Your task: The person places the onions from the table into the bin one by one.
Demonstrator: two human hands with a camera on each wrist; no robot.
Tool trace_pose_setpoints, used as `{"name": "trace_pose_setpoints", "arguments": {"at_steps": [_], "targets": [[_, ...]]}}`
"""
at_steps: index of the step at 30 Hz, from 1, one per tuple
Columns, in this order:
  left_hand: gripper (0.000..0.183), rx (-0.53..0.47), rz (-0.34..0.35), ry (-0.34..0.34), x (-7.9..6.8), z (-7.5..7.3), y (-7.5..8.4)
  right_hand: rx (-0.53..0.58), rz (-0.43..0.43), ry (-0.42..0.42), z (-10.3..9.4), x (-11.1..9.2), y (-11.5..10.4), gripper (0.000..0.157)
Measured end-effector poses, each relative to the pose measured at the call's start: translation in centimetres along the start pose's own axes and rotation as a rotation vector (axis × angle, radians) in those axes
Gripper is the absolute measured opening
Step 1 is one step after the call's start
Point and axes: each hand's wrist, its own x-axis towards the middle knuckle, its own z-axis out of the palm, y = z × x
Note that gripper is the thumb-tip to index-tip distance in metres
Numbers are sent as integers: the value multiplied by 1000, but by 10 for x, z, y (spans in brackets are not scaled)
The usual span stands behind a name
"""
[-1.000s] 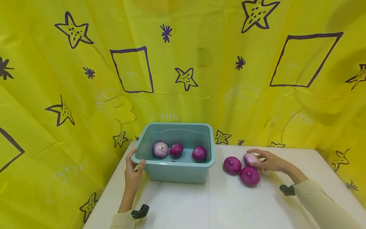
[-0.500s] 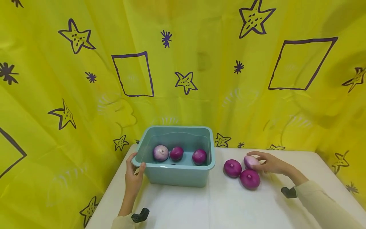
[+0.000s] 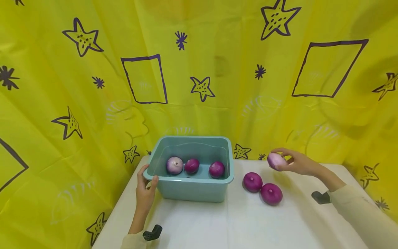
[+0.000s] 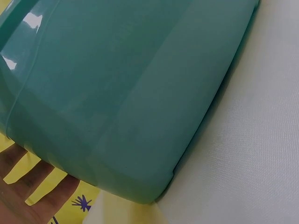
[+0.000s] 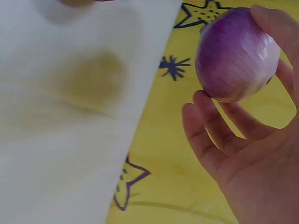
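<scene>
My right hand (image 3: 300, 164) holds a pale purple-and-white onion (image 3: 275, 161) above the table at the right. The right wrist view shows the thumb on one side of this onion (image 5: 236, 58) and fingertips on the other. At the left, my left hand (image 3: 145, 195) grips the near left corner of a teal plastic bin (image 3: 192, 191), thumb at the front rim. Its fingers (image 4: 44, 182) lie along the bin's outer wall in the left wrist view. Inside the bin are a whitish onion (image 3: 174, 165) and two red onions, with the tip of another dark thing behind the front rim.
Two red onions (image 3: 253, 182) (image 3: 271, 194) lie side by side on the white table (image 3: 199, 224), right of the bin. A yellow curtain (image 3: 224, 114) with drawn stars hangs right behind the table's back edge. Each wrist wears a black device (image 3: 152, 232).
My right hand has lifted the pale onion up off the table, away from the two red ones. The left hand has stayed at the bin's corner.
</scene>
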Motion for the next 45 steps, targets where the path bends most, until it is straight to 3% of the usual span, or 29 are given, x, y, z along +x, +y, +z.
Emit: {"name": "trace_pose_setpoints", "arguments": {"at_steps": [10,16,37,45], "targets": [[60,-3,-8,-2,1,0,3,-71,-70,130,-23,14,-27,64],[61,-11,-8,0,2,1,3,-87,-54,167,-33,19,-42,64],[58,23,-2,12,2,2,-2,-97,-22,154,-39,22,-52,64],[60,-7,-1,7,1,1,-3,-118,-44,106,-37,36,-65,62]]}}
